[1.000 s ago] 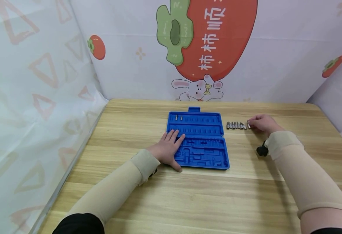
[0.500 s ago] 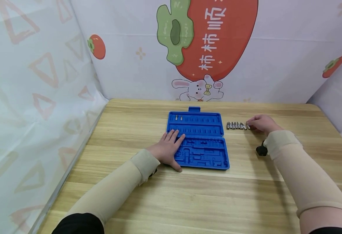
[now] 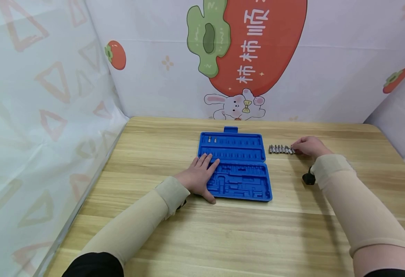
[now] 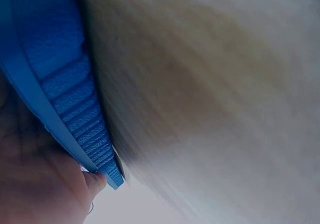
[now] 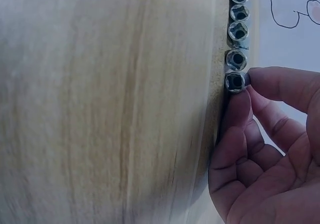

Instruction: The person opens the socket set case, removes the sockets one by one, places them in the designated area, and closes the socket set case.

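My left hand (image 3: 198, 177) lies with fingers spread over the left side of an opened blue tool case (image 3: 240, 192); the left wrist view shows the hand along the ribbed outer side of the case (image 4: 82, 114). To the right of the case, a row of silver bit sockets (image 3: 279, 149) lies on the table. My right hand (image 3: 311, 146) is at the right end of this row. Between thumb and fingertips it pinches the last bit socket (image 5: 235, 82), which sits right against its neighbour (image 5: 236, 60). Their square-holed ends face the right wrist camera.
Two small bits (image 3: 212, 139) sit in the upper left of the case lid, among moulded slots. A wooden table (image 3: 244, 238) carries everything. Behind it stands a printed cloth backdrop (image 3: 154, 84), and a white patterned sheet (image 3: 43, 154) hangs on the left.
My right hand has slid a little to the left, bringing the pinched bit socket up to the end of the row. The left hand has stayed on the case.
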`<state>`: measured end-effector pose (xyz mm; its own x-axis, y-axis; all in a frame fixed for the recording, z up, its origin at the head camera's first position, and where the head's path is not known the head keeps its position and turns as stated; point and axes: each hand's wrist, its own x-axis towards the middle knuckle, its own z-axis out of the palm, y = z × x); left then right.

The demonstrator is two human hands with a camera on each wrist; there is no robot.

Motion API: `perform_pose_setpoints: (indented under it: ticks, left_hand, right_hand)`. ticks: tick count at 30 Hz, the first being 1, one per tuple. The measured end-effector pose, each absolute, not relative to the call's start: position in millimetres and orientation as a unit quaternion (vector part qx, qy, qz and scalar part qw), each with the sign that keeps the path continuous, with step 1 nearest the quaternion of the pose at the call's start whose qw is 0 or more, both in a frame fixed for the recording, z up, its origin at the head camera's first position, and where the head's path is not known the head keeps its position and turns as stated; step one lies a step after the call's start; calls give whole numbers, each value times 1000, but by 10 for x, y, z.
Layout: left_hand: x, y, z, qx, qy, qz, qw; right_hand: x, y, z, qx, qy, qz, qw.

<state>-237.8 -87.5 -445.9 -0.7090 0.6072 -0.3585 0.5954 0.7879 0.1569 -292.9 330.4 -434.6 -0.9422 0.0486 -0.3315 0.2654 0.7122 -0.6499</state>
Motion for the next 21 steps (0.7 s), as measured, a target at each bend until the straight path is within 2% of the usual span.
perform_pose_setpoints:
  ticks: [13, 21]
  left_hand:
    - [-2365, -873, -4426, 325, 924, 16, 204]
    - [-2367, -871, -4437, 325, 924, 12, 199]
  right_hand:
    - [-2902, 3287, -4312, 70, 932, -324, 145]
    - [-2883, 3327, -4306, 76, 912, -376, 147]
